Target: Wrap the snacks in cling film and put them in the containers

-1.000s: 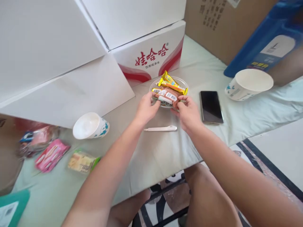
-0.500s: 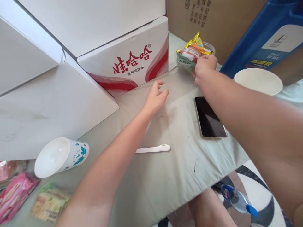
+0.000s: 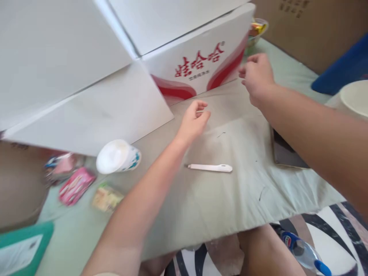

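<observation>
My left hand [image 3: 197, 117] hovers over the cloth in front of the white-and-red carton [image 3: 198, 69]. Its fingers are loosely curled, the thumb stands apart and nothing shows in it. My right hand [image 3: 257, 78] is raised near the carton's right end, fingers loosely bent and apart, with no object visible in them. Just beyond it, a clear bowl [image 3: 255, 34] of wrapped snacks is partly hidden behind the carton's corner. A slim white tool with a dark tip, like a utility knife [image 3: 211, 167], lies below my left hand. A phone [image 3: 287, 151] is partly covered by my right forearm.
At left stand a paper cup [image 3: 115, 157], a pink packet [image 3: 77, 186], a pale yellow-green packet [image 3: 107, 198] and a green-edged item [image 3: 43, 234]. A blue jug [image 3: 342, 67] and white tub [image 3: 356, 97] stand right. On the floor lies a bottle [image 3: 304, 251].
My right hand has let go of the snack bowl and drawn back from it. The bowl now sits farther back, partly behind the carton. The view has swung left; my left hand keeps its pose.
</observation>
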`<state>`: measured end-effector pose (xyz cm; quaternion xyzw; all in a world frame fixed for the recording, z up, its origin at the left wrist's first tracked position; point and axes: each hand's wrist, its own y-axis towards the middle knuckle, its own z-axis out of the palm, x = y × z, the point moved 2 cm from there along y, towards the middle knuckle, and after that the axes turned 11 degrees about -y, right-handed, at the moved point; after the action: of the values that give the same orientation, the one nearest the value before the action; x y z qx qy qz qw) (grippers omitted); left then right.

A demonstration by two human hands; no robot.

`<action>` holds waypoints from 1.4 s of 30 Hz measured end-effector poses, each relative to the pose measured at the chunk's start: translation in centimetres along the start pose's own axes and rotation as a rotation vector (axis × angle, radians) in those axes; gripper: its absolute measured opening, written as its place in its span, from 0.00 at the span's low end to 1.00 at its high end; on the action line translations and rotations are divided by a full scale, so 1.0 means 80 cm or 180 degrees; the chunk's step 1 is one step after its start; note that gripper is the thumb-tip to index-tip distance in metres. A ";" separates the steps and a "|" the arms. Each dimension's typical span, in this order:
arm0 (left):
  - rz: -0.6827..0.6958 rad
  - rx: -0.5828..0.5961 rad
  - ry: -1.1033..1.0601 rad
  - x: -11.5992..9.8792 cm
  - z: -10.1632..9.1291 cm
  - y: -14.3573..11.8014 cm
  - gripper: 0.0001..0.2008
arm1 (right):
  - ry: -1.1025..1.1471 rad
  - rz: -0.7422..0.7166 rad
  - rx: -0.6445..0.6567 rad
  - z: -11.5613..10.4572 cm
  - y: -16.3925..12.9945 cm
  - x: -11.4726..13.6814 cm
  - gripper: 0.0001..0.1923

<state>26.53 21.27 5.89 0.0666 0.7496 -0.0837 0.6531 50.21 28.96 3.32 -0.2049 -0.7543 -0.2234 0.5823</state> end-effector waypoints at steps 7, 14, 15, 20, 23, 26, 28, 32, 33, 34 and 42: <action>-0.0378 -0.0578 -0.0967 -0.021 -0.117 -0.183 0.09 | 0.0492 0.0204 0.1037 0.038 -0.288 0.079 0.09; -0.0162 -0.1851 -0.1935 0.019 -0.254 -0.291 0.15 | 0.0000 -0.0692 0.2429 0.143 -0.427 0.117 0.07; -0.0123 -0.2048 -0.2092 0.027 -0.273 -0.295 0.16 | -0.0132 -0.0868 0.2564 0.163 -0.441 0.126 0.06; 0.0224 -0.2888 -0.2722 0.066 -0.350 -0.290 0.18 | -0.0473 -0.2076 0.3099 0.292 -0.497 0.185 0.03; 0.0286 -0.3052 -0.2781 0.081 -0.377 -0.277 0.16 | -0.1033 -0.2769 0.3157 0.392 -0.515 0.218 0.09; 0.0357 -0.3157 -0.2815 0.091 -0.392 -0.270 0.13 | -0.1793 -0.3100 0.2942 0.491 -0.515 0.239 0.18; 0.0402 -0.3215 -0.2998 0.096 -0.396 -0.270 0.10 | -0.2158 -0.2991 0.2907 0.544 -0.508 0.244 0.21; 0.0475 -0.3062 -0.3358 0.101 -0.398 -0.275 0.06 | -0.2315 -0.2598 0.2867 0.605 -0.492 0.235 0.06; 0.0483 -0.3010 -0.3366 0.102 -0.400 -0.277 0.05 | -0.2320 -0.2541 0.2865 0.612 -0.490 0.230 0.06; 0.0472 -0.2967 -0.3343 0.103 -0.402 -0.279 0.05 | -0.2321 -0.2512 0.2862 0.615 -0.487 0.226 0.08; 0.0334 -0.2753 -0.2854 0.120 -0.419 -0.283 0.09 | -0.2455 -0.2977 0.2850 0.602 -0.483 0.227 0.16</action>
<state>-11.99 6.15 1.74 -0.2086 0.3643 0.2397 0.8754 -14.01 26.08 6.42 0.3294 -0.9318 -0.0317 0.1490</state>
